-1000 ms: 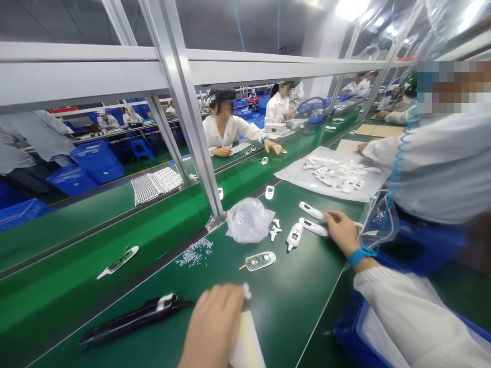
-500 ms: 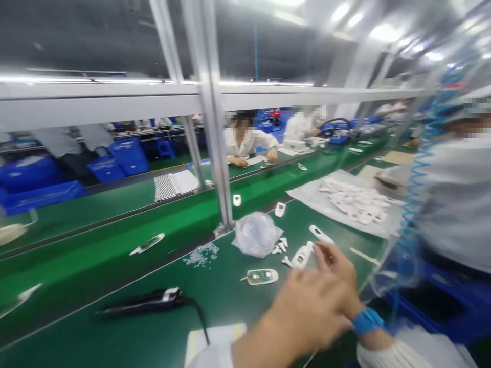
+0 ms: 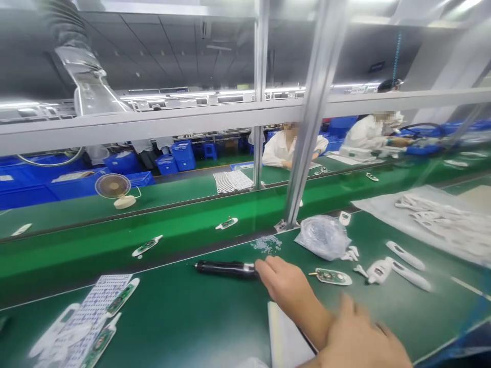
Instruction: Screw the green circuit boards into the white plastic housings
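Note:
My right hand (image 3: 286,285) curls over the rear end of a black electric screwdriver (image 3: 226,269), which lies on the green bench mat (image 3: 230,327). My left hand (image 3: 360,342) is blurred at the bottom edge, above a white paper pad (image 3: 287,337), with nothing visible in it. To the right lie an open white casing with a circuit board (image 3: 330,276) and white plastic casing halves (image 3: 379,271). Farther back are a crumpled clear plastic bag (image 3: 322,237) and a scatter of tiny screws (image 3: 266,245).
At the left lies a printed sheet (image 3: 92,312) with green circuit boards in casings on it. White casings lie on a plastic sheet (image 3: 433,220) at the right. Beyond a metal post (image 3: 307,117), a green conveyor (image 3: 153,220) runs, and co-workers (image 3: 287,148) sit across it.
The view has swung left. My right hand has moved from the casings to the screwdriver's rear end. My left hand has moved right, crossing below it, and the paper pad shows beneath.

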Motion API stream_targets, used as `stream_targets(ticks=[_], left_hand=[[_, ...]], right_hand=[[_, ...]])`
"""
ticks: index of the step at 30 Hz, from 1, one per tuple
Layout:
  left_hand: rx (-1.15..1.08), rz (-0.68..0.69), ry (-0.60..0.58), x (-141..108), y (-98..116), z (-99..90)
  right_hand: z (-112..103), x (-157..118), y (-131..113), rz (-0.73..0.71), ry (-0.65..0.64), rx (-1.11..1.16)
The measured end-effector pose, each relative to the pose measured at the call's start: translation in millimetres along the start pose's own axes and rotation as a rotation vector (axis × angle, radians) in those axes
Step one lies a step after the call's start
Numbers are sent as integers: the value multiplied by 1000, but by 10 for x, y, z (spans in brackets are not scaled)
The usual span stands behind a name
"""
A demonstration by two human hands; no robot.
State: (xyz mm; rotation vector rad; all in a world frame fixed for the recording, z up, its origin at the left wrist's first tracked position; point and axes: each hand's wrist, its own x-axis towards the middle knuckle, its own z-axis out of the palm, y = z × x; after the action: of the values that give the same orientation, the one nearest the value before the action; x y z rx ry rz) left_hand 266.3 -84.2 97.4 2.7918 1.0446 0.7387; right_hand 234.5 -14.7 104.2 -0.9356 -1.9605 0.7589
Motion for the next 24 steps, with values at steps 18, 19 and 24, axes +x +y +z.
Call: stream_targets(ticks=[18,19,24], left_hand=[[153,-394,38,-1339,-1961,-899],[135,-348,95,-1201,-1863,-949],[11,-253,392,-847,-1831,-1170]], right_hand=[[787,-156,-62,723,397,1033],[714,-2,-72,567,567,972],[-57,854,-175,-59,988,780]])
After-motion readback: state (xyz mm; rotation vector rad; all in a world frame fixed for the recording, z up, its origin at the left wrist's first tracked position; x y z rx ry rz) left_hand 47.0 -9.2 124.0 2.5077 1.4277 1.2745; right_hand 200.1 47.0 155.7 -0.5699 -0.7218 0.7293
